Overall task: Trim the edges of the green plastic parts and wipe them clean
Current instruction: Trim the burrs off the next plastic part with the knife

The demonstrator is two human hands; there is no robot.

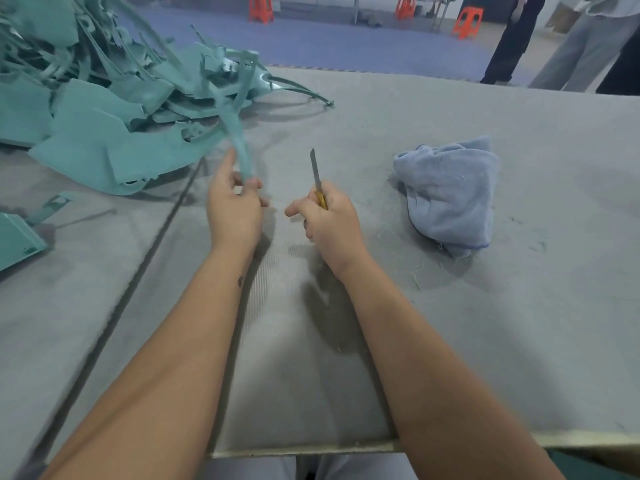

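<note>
Green plastic strip [239,133] is sitting just left of frame centre, its lower end pinched in the left hand [233,209], its upper end running up toward the pile of green plastic parts [114,98] in the upper left. The strip is blurring, so its exact outline is hard to tell. Fingers and thumb are curling round the strip's bottom end.

The right hand [327,220] is gripping a yellow-handled utility knife [318,181], blade pointing up and away, well apart from the strip. A blue cloth [450,195] is lying crumpled on the right of the grey table [519,323], untouched. One more green piece [20,237] is showing at the left edge.

Handling judgement: the strip is looking thin, light and springy, likely flexing and whipping when held by one end. Holding it close to the edge being cut would be keeping it steady under the blade. The surface is looking smooth, so possibly slippery. Trimmed edges may be sharp. Larger panels in the pile are looking stiffer and tangled together.
</note>
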